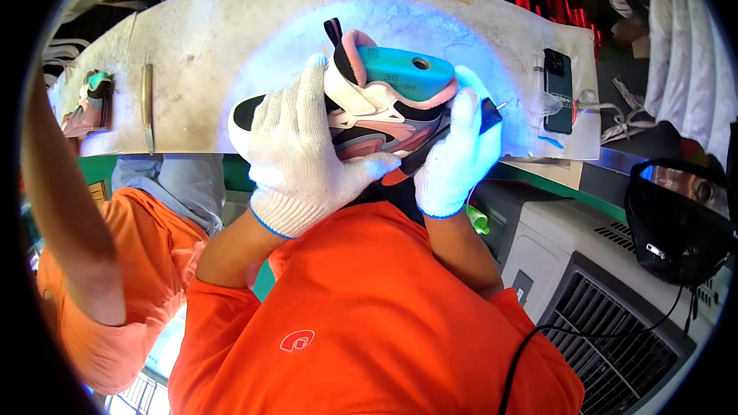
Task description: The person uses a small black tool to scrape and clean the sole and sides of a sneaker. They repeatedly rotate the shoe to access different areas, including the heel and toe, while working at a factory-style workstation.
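Held over the near part of a pale, stained surface [200, 54], in a pool of bluish light: a sneaker [384, 127], seen from the side, with toe to the left and heel to the right. Coloured white, black, pink and grey, with a white rim and black patch at the toe, a broad white strap across the instep, pink and grey panels lower down, and pink padding around the opening. Topped at the tongue by a black loop. Filled by a turquoise last [430, 77], rising above the opening, marked with dark print and pierced by one round hole. Impossible to tell whether resting on the surface or lifted clear.

Gripped at the forefoot by the left hand [296, 138], in a white knitted glove: fingers up over the upper, thumb spread wide along the lower side. Steadied at the heel by the right hand [461, 138], gloved alike. Nearly closed in that second grip, around a dark tool [490, 114], visible beyond the fingers as a black block beside a thin metal tip.
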A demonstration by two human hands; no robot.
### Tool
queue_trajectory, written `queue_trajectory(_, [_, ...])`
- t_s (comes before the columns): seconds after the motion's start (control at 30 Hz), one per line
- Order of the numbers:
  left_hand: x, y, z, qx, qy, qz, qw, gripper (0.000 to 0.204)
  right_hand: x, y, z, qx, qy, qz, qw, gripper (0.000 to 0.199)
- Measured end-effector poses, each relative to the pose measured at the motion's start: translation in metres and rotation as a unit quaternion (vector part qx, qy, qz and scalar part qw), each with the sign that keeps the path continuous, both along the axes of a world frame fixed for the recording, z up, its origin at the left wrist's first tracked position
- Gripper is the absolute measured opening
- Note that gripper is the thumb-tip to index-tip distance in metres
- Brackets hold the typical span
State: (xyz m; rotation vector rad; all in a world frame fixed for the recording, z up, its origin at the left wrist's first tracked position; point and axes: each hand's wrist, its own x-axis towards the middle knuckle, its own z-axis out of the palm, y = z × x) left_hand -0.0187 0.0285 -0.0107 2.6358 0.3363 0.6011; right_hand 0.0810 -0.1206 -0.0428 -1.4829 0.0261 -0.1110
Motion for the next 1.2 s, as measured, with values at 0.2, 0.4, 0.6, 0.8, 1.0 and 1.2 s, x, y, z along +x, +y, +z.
queue_trajectory(0.2, [0.007,-0.006,-0.014,-0.021,-0.087,0.008,0.996,0.119,0.001,0.009,0.007,-0.042,-0.019,0.008,0.999,0.033])
queue_trajectory(0.4, [0.011,-0.008,0.015,-0.127,-0.007,-0.001,0.992,0.102,0.022,-0.002,0.003,0.036,0.010,0.090,0.995,0.025])
queue_trajectory(0.6, [0.024,0.002,0.024,-0.092,0.058,0.011,0.994,0.088,0.067,-0.037,0.006,0.336,0.119,0.085,0.931,0.046])
queue_trajectory(0.8, [0.022,-0.005,0.032,-0.064,0.079,0.012,0.995,0.107,0.074,-0.013,0.006,0.410,0.123,0.130,0.894,0.045])
queue_trajectory(1.0, [0.020,-0.008,0.020,-0.035,0.067,0.034,0.997,0.117,0.069,-0.003,-0.007,0.363,0.058,0.100,0.925,0.044])
queue_trajectory(1.2, [0.016,-0.009,0.017,-0.045,0.043,0.025,0.998,0.125,0.073,0.007,-0.004,0.270,0.072,0.060,0.958,0.044])
